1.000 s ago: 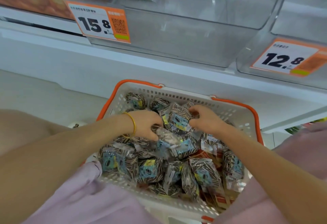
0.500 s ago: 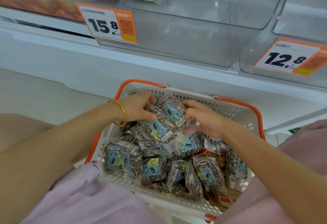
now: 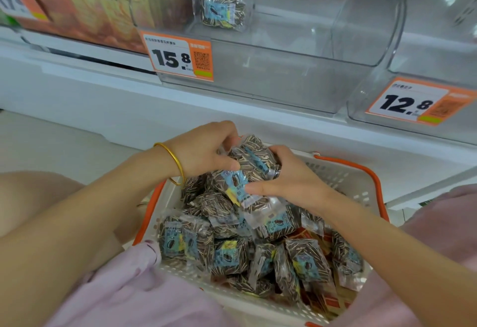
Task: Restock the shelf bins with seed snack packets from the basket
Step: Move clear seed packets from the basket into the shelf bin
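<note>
Both hands work as one clamp. The left hand [image 3: 204, 151] curls over a bunch of clear, striped sunflower-seed packets [image 3: 254, 159] and the right hand [image 3: 289, 179] cups it from the side, likely because such slippery bags would spill from one grip. The bunch sits just above the white perforated basket with the orange rim [image 3: 361, 179], below the clear plastic shelf bin [image 3: 284, 81], where one lone packet [image 3: 222, 6] lies.

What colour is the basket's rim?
Orange rim on a white basket, clearest in the head view.
</note>
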A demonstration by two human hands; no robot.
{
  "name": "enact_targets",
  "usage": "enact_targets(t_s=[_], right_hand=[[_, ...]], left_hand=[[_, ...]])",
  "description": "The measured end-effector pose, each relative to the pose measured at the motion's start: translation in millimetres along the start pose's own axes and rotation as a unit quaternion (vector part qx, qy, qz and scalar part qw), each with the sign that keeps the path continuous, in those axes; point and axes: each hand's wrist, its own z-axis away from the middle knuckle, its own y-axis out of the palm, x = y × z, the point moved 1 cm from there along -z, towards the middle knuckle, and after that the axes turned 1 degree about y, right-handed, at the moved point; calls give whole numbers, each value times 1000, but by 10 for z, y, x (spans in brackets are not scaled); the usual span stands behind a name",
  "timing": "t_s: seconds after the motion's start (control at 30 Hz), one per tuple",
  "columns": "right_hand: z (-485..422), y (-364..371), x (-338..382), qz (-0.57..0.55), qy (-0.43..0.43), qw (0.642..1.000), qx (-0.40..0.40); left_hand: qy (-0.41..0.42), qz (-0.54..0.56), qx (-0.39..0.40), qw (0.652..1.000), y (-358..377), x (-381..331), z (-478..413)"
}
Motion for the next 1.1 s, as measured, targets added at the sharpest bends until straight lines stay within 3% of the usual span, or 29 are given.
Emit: enact_targets(t_s=[0.13, 0.2, 0.3, 0.37, 0.47, 0.6, 0.67, 0.77, 0.87, 1.1], right_hand=[[166, -202, 347, 5, -25, 1000, -3], [235, -363, 533, 4, -29, 1000, -5], [350, -637, 856, 0, -38, 999, 21], [366, -852, 1105, -35, -57, 997, 23], [138, -1155, 1460, -101, -86, 991, -31], [-622, -1342, 1840, -60, -88, 987, -119], [-1063, -1290, 1937, 30, -77, 987, -140], [-1629, -1024, 1977, 207, -78, 970, -101], [-2043, -758, 1968, 353, -126, 922, -98], [-2205, -642, 1898, 548, -204, 795, -161]], left_hand=[[47, -11, -40, 998, -327, -195, 84], [83, -14, -152, 985, -530, -285, 97], [151, -40, -374, 914, -877, -309, 70], [150, -129, -433, 879, -1070, -248, -23], [124, -223, -402, 880, -1163, -109, -227], [90, -246, -358, 896, -1014, 66, -352], [76, -252, -343, 902, -985, 94, -365], [68, -259, -352, 897, -966, 79, -360], [72, -261, -357, 894, -954, 75, -351], [93, -266, -352, 892, -949, 139, -355]])
